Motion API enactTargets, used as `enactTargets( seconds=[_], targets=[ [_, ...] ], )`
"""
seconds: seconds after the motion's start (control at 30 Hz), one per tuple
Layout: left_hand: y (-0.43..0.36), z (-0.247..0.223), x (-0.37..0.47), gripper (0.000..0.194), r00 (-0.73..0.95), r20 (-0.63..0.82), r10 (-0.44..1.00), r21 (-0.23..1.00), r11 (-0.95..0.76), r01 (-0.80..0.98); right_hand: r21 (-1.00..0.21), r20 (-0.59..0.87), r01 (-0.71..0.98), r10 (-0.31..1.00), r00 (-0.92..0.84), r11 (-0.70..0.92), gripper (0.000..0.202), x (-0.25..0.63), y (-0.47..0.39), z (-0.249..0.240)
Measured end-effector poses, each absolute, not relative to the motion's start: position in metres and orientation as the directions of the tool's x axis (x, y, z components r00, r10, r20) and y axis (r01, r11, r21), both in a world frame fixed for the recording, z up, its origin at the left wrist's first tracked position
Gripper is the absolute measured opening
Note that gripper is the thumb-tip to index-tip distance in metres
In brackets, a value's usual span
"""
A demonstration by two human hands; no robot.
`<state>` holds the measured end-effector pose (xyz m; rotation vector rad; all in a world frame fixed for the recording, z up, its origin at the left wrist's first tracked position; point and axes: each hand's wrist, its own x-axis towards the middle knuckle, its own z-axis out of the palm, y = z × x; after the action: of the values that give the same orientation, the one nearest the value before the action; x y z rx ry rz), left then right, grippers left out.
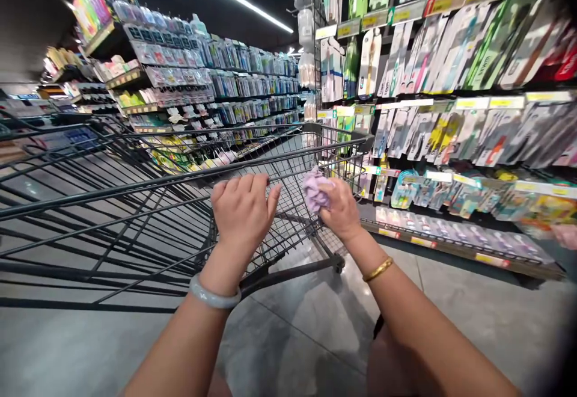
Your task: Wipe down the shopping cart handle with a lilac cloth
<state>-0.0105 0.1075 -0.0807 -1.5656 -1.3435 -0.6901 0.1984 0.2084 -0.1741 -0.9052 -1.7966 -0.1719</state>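
A black wire shopping cart (279, 159) stretches across the view from the left to the middle. My left hand (243, 207) has its fingers curled over a wire bar on the cart's near side, its thumb pointing up along the right. Bunched in my right hand (342, 210) is a crumpled lilac cloth (317, 189), held against the same side of the cart, nearer its far right corner. The fingertips of both hands are hidden. A pale bangle (214, 293) circles my left wrist and a gold bracelet (377, 269) my right.
Packaged toothbrushes hang in rows on the shelving (406, 105) at the right, above a low ledge (451, 243). Another stocked shelf unit (252, 84) stands beyond the cart. A blurred hand (565, 234) shows at the right edge. Grey tiled floor (297, 337) lies below.
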Motion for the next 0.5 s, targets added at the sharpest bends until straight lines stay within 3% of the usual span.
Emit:
enactTargets(
  seconds=[0.17, 0.23, 0.5],
  targets=[
    [0.1, -0.075, -0.018, 0.037, 0.217, 0.87, 0.442, -0.265, 0.049, 0.963, -0.555, 0.814, 0.59, 0.528, 0.241, 0.586, 0.033, 0.213, 0.224, -0.18],
    [0.097, -0.072, -0.022, 0.042, 0.187, 0.882, 0.432, -0.23, 0.049, 0.972, -0.562, 0.818, 0.576, 0.504, 0.278, 0.594, 0.033, 0.203, 0.212, -0.174],
    [0.073, -0.058, -0.032, 0.058, 0.047, 0.865, 0.5, -0.137, 0.146, 0.98, -0.127, 0.986, 0.598, 0.166, -0.011, 0.792, 0.037, 0.193, 0.18, -0.15]
  ],
)
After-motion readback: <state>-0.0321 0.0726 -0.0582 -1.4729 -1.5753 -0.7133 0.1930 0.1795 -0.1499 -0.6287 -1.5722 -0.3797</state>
